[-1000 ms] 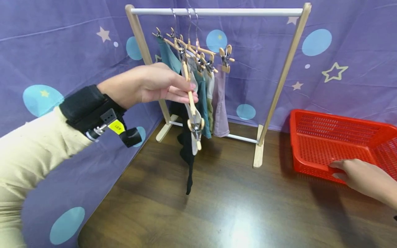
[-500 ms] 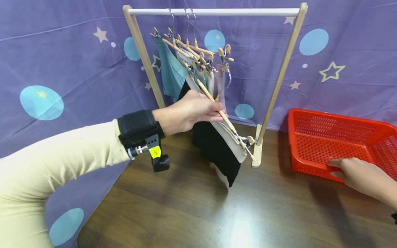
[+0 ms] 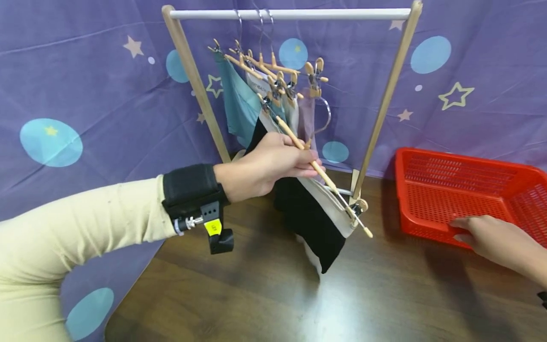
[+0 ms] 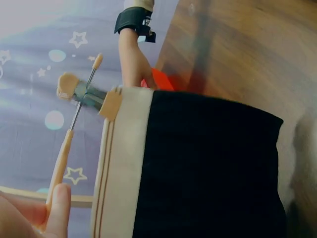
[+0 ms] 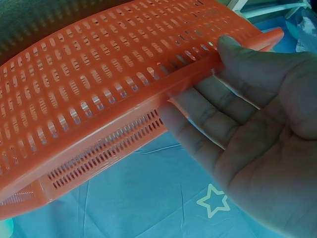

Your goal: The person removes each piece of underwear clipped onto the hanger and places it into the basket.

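Note:
My left hand grips the wooden bar of a clip hanger near its middle, the metal hook pointing up and free of the rail. Clipped to that hanger by its pale waistband is a black garment, hanging down over the table. In the left wrist view a clip bites the waistband's end. Over at the right, my right hand holds the near rim of a red plastic basket. Seen from the right wrist, the thumb lies on one side of the basket's rim and the fingers on the other.
Behind the left hand stands a wooden rack with a white rail. Several clip hangers with clothes hang at its left part, including a teal garment. The rack's right post stands between them and the basket. A purple curtain backs the brown table.
My left hand has carried the hanger and black garment right and slightly down, turning them from edge-on to broadside. The right hand keeps its hold on the basket.

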### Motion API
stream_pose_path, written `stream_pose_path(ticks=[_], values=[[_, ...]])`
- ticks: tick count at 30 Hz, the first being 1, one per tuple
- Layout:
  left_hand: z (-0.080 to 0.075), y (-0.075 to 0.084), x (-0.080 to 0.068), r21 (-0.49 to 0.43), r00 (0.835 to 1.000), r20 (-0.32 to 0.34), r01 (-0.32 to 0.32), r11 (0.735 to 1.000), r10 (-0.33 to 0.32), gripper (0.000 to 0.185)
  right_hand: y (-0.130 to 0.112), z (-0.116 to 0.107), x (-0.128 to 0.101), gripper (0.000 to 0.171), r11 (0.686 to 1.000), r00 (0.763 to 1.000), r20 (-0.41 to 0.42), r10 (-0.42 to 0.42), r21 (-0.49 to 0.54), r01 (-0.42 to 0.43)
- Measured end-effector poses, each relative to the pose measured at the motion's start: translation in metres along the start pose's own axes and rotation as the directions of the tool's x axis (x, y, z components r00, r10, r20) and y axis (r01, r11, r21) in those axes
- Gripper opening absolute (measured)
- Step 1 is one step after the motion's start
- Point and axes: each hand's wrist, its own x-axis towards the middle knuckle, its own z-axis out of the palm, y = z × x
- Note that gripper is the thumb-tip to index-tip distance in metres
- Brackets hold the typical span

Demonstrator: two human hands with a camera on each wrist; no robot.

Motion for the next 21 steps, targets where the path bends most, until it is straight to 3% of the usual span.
stream_pose_path(ticks=[8,13,16,21], values=[[0.004,-0.004,-0.001,-0.081,0.992,-0.088,-0.095,0.992,0.088,0.023,0.0,0.002,-0.001,0.023,1.0,1.0,-0.022,-0.01,0.003,0.01],[0.009,-0.01,-0.009,-0.151,0.98,-0.126,-0.175,0.973,0.157,0.022,0.001,0.004,-0.001,0.023,1.0,0.999,-0.028,-0.02,0.002,0.02],[0.015,-0.014,-0.019,-0.177,0.974,-0.106,-0.215,0.96,0.199,0.024,0.002,0.004,0.0,0.022,1.0,0.999,-0.026,-0.021,0.003,0.021],[0.025,-0.016,-0.041,-0.155,0.975,0.011,-0.218,0.964,0.223,0.027,0.002,0.003,0.002,0.021,1.0,0.999,-0.03,-0.027,-0.003,0.026]])
